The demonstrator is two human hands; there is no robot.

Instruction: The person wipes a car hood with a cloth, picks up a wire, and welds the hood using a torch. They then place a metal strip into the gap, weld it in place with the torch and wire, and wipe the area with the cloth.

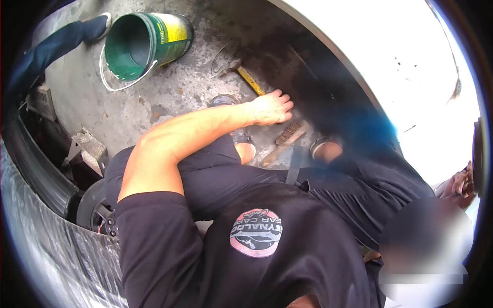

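Observation:
My left hand (272, 107) reaches low over the concrete floor with its fingers curled at the end of a hammer's yellow handle. The hammer (250, 81) points away from me, its metal head at the far end; my hand hides the handle's near end. Just below that hand lies a brush (285, 139) with a wooden handle and dark bristles, apart from my fingers. My right hand does not show; its arm is lost behind my dark clothing and a blurred patch.
A green bucket (152, 43) with a wire handle lies tipped at the upper left, beside another person's leg (67, 38). White car bodywork (405, 66) curves along the right. Several black car parts (46, 164) line the left. A hand (459, 185) shows at the right edge.

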